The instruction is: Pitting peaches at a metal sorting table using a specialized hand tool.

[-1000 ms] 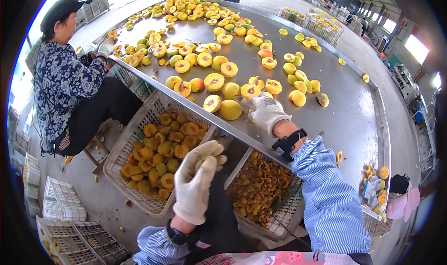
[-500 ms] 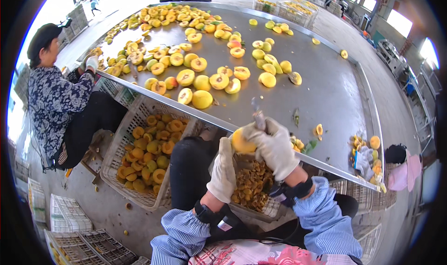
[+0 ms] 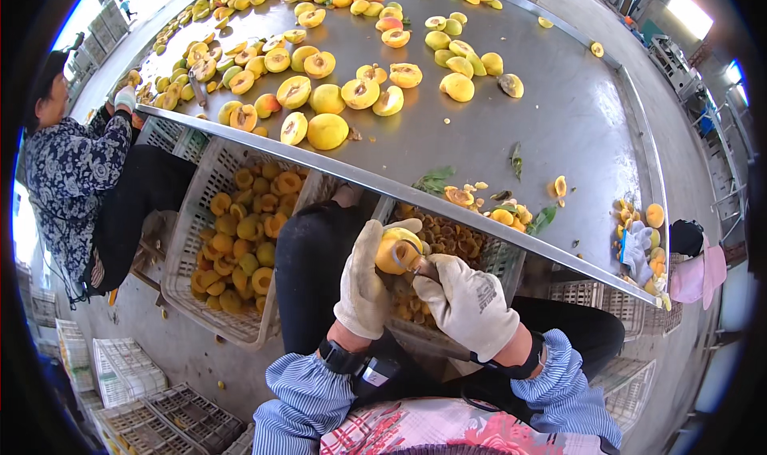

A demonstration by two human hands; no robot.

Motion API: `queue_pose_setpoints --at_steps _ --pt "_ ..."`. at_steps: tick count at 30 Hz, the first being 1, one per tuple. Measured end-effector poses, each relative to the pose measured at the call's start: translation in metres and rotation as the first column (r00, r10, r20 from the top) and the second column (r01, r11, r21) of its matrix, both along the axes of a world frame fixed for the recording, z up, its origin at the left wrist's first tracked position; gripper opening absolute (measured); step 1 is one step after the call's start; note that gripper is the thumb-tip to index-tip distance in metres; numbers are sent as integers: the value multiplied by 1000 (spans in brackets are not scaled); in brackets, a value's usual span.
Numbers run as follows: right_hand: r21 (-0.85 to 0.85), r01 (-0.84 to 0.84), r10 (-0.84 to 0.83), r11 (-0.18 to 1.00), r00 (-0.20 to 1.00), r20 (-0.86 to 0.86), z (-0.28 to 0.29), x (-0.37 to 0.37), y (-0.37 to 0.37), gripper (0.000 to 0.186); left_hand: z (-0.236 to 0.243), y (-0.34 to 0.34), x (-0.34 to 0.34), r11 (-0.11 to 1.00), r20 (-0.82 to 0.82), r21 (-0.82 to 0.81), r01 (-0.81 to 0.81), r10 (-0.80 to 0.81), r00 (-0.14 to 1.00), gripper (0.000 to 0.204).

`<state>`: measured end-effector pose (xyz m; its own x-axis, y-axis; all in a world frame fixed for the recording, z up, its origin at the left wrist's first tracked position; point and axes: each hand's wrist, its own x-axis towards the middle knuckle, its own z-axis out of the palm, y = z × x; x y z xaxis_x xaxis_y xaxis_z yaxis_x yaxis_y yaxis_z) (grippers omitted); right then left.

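My left hand, in a pale work glove, is closed around a yellow peach, cut side toward my right hand. Gripped in my gloved right hand is a small pitting tool with a brownish handle. Its curved metal blade meets the cut face of the peach. Both hands are above a crate of brown scraps between my knees, just below the table's near edge. Halved and whole peaches are spread over the metal table.
Left of my leg, a plastic crate holds peach halves. A person works at the table's left side. Scraps and leaves lie along the near edge. A grey glove rests at the right corner, near a pink hat.
My hands have come down from the table edge toward my lap. The tool's blade, pointing up away from the fruit before, is now at the peach's cut face. My view has shifted slightly.
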<state>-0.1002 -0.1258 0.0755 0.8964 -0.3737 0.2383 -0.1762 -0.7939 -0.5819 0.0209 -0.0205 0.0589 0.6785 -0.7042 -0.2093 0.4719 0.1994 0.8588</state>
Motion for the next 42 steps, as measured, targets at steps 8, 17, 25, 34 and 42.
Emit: queue_pose_setpoints --at_steps 8,17,25,34,42 --pt "-318 -87 8 944 970 -241 -14 14 11 33 -18 1 5 997 -121 -24 -75 72 990 59" --pt "-130 28 -48 991 986 -157 -26 20 30 29 -26 -1 2 976 426 37 -217 181 886 60" --pt "-124 81 -98 989 986 -134 -25 24 39 28 -17 -2 -1 975 167 13 -222 217 962 60" --pt "42 25 -17 999 986 -166 -11 26 28 22 -23 2 4 978 257 1 -208 201 945 52" --pt "65 -104 118 992 956 -270 -6 24 12 32 -27 3 3 977 180 0 -215 211 961 49"
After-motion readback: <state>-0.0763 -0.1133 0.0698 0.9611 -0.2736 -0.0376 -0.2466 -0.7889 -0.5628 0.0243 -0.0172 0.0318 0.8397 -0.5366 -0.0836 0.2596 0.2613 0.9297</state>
